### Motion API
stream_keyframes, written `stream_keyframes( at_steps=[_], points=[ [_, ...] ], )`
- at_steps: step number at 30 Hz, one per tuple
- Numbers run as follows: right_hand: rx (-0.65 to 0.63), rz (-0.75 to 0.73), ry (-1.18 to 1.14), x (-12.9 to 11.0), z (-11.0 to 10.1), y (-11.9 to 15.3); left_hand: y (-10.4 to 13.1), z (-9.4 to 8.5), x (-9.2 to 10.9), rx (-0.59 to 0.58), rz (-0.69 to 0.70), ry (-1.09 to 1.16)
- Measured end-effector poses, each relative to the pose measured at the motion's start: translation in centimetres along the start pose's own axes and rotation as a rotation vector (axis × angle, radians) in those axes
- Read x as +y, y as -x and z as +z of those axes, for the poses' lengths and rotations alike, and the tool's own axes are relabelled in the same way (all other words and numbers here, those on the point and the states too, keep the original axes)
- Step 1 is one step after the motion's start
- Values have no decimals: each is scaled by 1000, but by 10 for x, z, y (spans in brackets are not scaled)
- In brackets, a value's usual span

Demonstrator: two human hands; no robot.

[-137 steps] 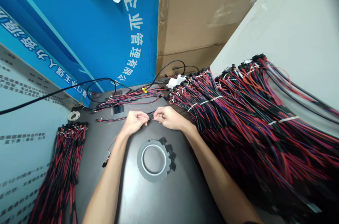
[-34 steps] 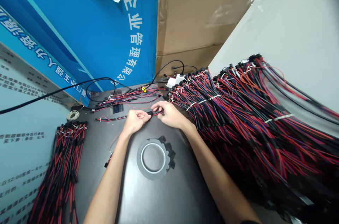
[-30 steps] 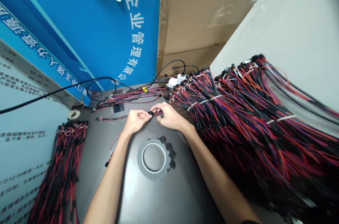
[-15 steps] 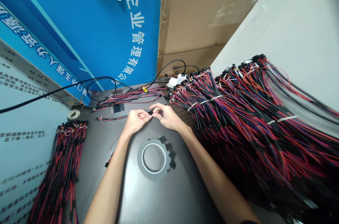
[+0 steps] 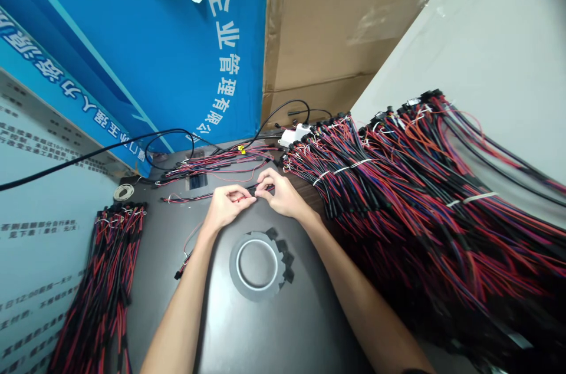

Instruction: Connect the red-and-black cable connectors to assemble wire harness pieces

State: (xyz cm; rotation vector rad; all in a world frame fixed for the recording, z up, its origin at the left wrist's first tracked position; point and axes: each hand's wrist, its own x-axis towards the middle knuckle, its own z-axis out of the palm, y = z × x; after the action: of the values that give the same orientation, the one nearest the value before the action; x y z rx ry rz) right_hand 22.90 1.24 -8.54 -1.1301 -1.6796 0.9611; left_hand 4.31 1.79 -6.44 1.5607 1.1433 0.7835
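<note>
In the head view, the left hand [image 5: 227,206] pinches a thin wire harness [image 5: 252,190] between thumb and fingers, and the right hand [image 5: 280,192] grips it just beside those fingertips, so the harness spans the small gap between the hands. Nearer the wearer than both hands lies a tape ring [image 5: 242,289]; loose wires [image 5: 216,160] lie beyond the left hand, and a large cable pile [image 5: 389,185] right of the right hand.
</note>
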Motion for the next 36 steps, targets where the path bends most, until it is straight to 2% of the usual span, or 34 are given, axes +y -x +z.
stream_keyframes(
  at_steps=[21, 28, 36],
  points=[
    [44, 4, -1, 1, 0, 1, -1, 2, -1, 101, -56, -37],
    [75, -61, 43, 3, 2, 0, -1, 3, -1, 104, -58, -66],
    [34, -103, 124, 6, 3, -1, -1, 4, -2, 105, -40, -106]
  ],
)
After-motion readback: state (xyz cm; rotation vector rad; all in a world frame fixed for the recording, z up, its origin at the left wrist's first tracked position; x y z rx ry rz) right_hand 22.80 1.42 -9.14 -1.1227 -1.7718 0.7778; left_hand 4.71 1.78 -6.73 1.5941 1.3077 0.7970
